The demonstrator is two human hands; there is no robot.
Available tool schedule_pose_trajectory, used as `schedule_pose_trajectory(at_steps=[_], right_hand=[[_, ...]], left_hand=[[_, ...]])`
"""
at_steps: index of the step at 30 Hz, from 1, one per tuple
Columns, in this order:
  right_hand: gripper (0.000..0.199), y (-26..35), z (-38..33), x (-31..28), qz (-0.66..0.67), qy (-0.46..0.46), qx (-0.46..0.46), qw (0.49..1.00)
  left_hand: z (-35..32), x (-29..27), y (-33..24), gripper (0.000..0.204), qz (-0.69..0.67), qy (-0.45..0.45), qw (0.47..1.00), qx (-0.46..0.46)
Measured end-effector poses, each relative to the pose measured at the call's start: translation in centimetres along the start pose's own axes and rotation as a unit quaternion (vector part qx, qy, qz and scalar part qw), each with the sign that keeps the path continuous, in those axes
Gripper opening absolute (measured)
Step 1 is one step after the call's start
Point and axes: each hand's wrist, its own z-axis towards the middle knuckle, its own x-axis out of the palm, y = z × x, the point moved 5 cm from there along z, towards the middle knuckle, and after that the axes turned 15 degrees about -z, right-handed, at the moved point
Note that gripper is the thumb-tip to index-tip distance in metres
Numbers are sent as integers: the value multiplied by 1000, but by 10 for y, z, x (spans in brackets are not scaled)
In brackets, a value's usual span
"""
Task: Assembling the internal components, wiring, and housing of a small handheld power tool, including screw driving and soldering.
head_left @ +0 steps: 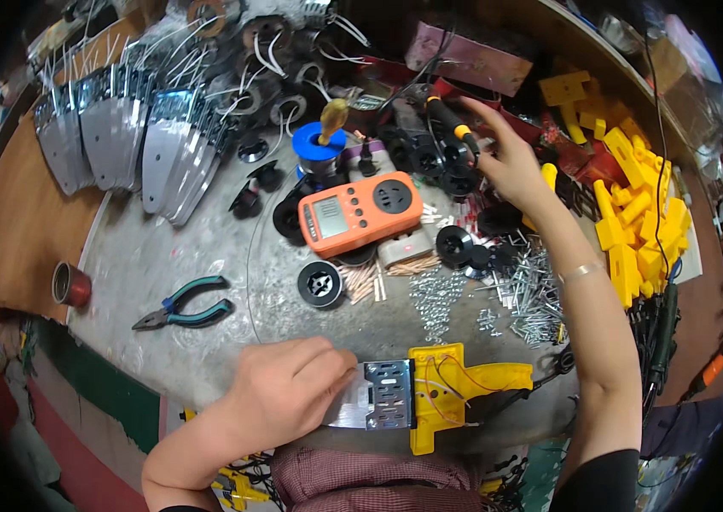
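Note:
My left hand (pixel 289 384) is closed on the tapered end of a flat silver metal plate (pixel 348 408) at the front of the bench. A slotted metal bracket (pixel 389 394) joins the plate to an open yellow plastic handle shell (pixel 438 401), where thin red and white wires lie exposed. Farther back on the right, my right hand (pixel 511 162) reaches to a soldering iron (pixel 452 121) with a black and yellow handle. Its index finger and thumb are spread apart beside the iron; whether they touch it I cannot tell.
An orange meter (pixel 361 213) stands mid-bench near a blue solder spool (pixel 319 145) and black round knobs (pixel 455 246). Screws (pixel 532 294) and nuts (pixel 436 303) lie loose. Pliers (pixel 184 303) rest left, metal plates (pixel 178 158) behind. Yellow shells (pixel 634 213) pile up right.

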Motion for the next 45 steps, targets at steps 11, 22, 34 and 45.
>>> schedule_pose_trajectory(at_steps=[11, 22, 34, 45], right_hand=[[28, 49, -32, -89, 27, -192, -183, 964], [44, 122, -188, -156, -24, -144, 126, 981], [42, 108, -182, -137, 70, -106, 130, 983], [28, 103, -183, -140, 126, -90, 113, 981]], left_hand=[[19, -3, 2, 19, -328, -33, 934, -136], [48, 49, -58, 24, -259, 55, 963, 56], [71, 72, -47, 26, -212, 5, 974, 83], [73, 77, -42, 24, -255, 0, 964, 72]])
